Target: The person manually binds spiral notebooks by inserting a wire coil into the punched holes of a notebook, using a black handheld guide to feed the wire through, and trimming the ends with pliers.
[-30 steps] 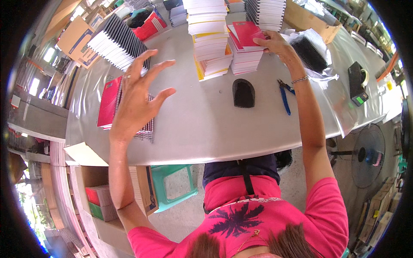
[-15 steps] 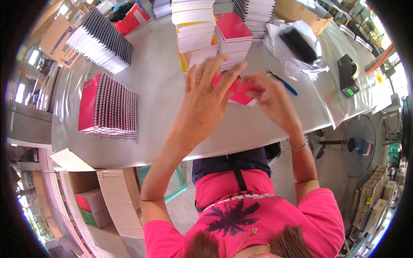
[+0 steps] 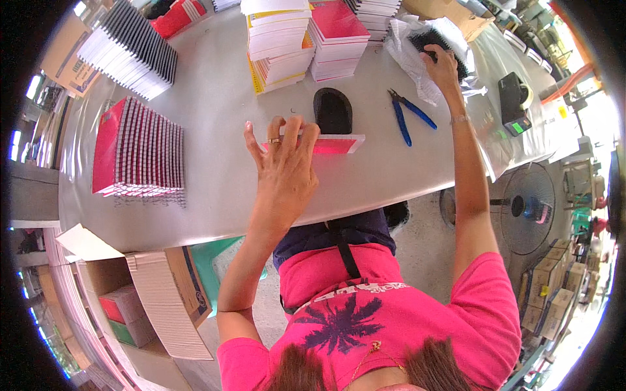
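Observation:
Close to the table's front, my left hand (image 3: 287,156) is closed around the left end of a small red-covered notebook (image 3: 336,144), which stands tilted on its edge with its pages upward. Just behind the notebook lies a black piece with a rounded top (image 3: 333,109). My right arm stretches to the far right, where my right hand (image 3: 445,70) bends its fingers onto a pile of black binding wires (image 3: 427,40) lying on crumpled white wrapping (image 3: 407,49). Whatever sits between those fingertips is partly hidden. Blue-handled cutters (image 3: 412,116) rest open between the two hands.
Wire-bound red notebooks (image 3: 140,150) are stacked at the left, with a taller black-bound stack (image 3: 130,52) behind. Unbound paper stacks (image 3: 280,45) and red-covered booklets (image 3: 339,36) stand at the back. A black tape dispenser (image 3: 515,104) sits at the right edge; a fan (image 3: 529,208) stands beyond.
My right hand has left the red notebook and moved to the black wires at the far right. My left hand has lowered with the notebook, uncovering the black rounded piece and the cutters.

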Action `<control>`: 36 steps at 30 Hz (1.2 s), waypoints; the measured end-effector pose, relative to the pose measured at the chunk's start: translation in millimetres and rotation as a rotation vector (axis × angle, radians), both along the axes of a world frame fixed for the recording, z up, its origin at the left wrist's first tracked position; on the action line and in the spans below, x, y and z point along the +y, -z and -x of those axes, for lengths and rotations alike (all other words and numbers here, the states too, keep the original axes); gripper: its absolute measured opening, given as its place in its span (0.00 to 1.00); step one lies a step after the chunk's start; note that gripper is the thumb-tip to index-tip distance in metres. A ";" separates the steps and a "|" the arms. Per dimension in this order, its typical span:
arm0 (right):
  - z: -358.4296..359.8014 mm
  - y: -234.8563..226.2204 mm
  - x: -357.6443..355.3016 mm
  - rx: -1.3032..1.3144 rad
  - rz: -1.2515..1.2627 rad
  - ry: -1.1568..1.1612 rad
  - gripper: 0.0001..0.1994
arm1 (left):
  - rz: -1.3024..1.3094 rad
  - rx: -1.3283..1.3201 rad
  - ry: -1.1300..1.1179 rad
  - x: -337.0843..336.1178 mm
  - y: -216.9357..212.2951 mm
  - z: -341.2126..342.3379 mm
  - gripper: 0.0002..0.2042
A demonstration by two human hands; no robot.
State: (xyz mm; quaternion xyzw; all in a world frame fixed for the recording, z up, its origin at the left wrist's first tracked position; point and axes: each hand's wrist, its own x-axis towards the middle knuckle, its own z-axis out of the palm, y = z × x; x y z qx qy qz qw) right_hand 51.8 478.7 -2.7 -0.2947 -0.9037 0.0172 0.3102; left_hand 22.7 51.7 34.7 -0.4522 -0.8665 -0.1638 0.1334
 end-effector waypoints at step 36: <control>-24.7 -0.2 68.5 -0.011 0.198 -0.231 0.19 | -0.519 -0.023 -0.274 57.1 37.3 -17.8 0.25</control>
